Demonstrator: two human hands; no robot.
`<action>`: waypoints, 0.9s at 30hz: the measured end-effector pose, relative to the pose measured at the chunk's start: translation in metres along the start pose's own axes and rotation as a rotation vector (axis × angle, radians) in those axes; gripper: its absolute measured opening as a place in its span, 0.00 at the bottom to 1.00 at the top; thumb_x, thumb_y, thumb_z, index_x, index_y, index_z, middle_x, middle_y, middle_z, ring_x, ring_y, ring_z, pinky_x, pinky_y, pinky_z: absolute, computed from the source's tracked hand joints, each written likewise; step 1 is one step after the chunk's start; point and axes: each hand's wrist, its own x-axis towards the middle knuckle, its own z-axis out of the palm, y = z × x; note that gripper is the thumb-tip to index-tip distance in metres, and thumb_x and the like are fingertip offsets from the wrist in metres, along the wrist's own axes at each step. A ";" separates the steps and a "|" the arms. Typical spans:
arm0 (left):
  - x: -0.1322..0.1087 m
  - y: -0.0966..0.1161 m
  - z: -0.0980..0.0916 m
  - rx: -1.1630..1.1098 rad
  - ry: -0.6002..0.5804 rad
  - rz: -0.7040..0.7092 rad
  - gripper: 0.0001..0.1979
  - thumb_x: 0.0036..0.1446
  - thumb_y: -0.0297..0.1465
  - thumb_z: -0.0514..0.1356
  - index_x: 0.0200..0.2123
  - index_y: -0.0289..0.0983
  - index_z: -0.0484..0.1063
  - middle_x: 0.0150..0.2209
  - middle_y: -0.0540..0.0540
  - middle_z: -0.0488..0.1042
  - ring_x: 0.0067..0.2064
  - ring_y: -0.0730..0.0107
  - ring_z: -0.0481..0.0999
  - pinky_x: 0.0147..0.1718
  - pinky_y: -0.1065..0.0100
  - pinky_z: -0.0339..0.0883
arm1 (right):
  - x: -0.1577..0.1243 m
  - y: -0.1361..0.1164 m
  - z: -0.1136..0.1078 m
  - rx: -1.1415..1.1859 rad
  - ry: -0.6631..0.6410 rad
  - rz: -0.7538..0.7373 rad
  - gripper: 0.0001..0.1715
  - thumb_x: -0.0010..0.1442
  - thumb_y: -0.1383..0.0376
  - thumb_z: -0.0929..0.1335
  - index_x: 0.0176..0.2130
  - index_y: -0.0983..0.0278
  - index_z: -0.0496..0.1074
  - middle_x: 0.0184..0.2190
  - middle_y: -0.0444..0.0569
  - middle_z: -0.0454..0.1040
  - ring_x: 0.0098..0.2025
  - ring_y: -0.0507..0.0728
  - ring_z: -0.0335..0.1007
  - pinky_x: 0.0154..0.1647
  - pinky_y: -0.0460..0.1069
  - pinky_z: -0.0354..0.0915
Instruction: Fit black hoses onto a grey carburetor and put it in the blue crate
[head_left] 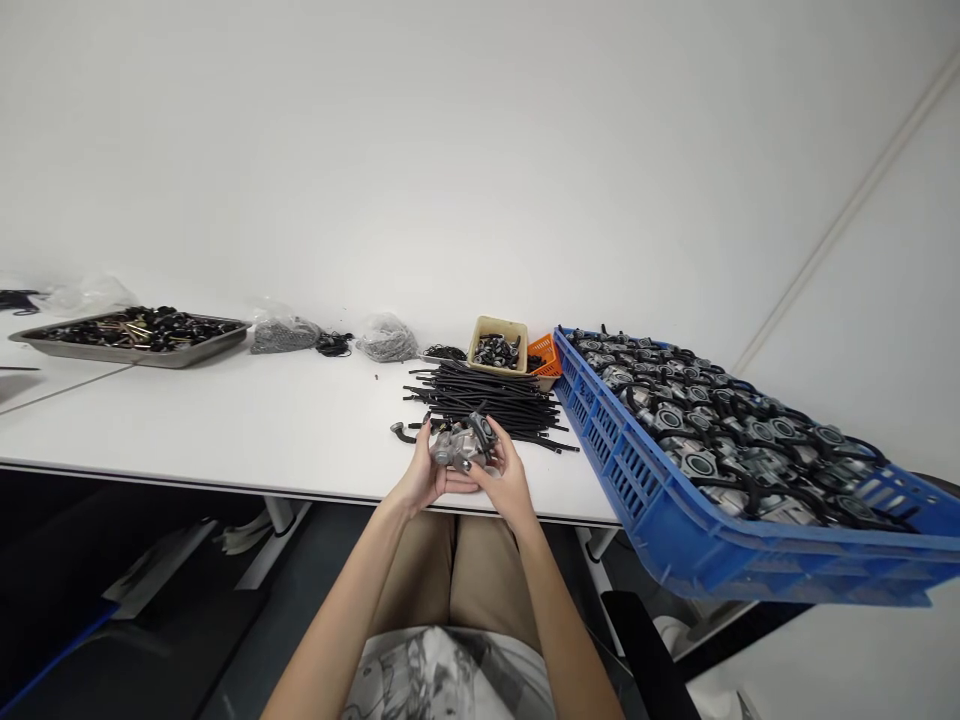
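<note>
Both my hands hold a grey metal carburetor (pixel 459 443) just above the front edge of the white table. My left hand (pixel 421 480) cups it from the left and below, and my right hand (pixel 504 480) grips its right side, the thumb across the front. A black tube with a round grey end (pixel 399 432) sticks out to the left beside my left fingertips; whether it joins the carburetor is hidden. Right behind my hands lies a pile of black rubber hoses (pixel 487 398).
A blue crate (pixel 622 480) full of carburetors with black hoses stands at the right. Behind the hoses are a cream bin (pixel 480 330) of small parts and an orange basket (pixel 551 352). Plastic bags (pixel 386 338) and a metal tray (pixel 150 355) of hardware sit farther left.
</note>
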 end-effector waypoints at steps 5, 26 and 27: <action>0.005 -0.004 -0.005 0.078 -0.058 0.048 0.39 0.61 0.57 0.39 0.61 0.34 0.59 0.37 0.33 0.80 0.32 0.54 0.82 0.37 0.56 0.74 | 0.003 0.006 0.001 -0.014 0.125 0.076 0.36 0.51 0.59 0.73 0.57 0.62 0.62 0.43 0.51 0.78 0.40 0.58 0.75 0.41 0.51 0.70; 0.001 -0.006 0.001 0.103 0.031 0.083 0.38 0.65 0.51 0.40 0.68 0.30 0.43 0.34 0.33 0.80 0.33 0.54 0.83 0.36 0.60 0.74 | 0.006 0.012 -0.004 0.058 0.223 0.138 0.26 0.54 0.52 0.70 0.48 0.62 0.65 0.40 0.50 0.78 0.39 0.58 0.75 0.38 0.49 0.69; 0.000 -0.006 0.001 0.107 0.035 0.084 0.37 0.66 0.50 0.39 0.68 0.30 0.42 0.34 0.32 0.80 0.33 0.54 0.83 0.36 0.60 0.74 | 0.006 0.012 -0.004 0.064 0.224 0.151 0.26 0.54 0.52 0.70 0.48 0.62 0.64 0.40 0.50 0.78 0.40 0.58 0.75 0.40 0.50 0.69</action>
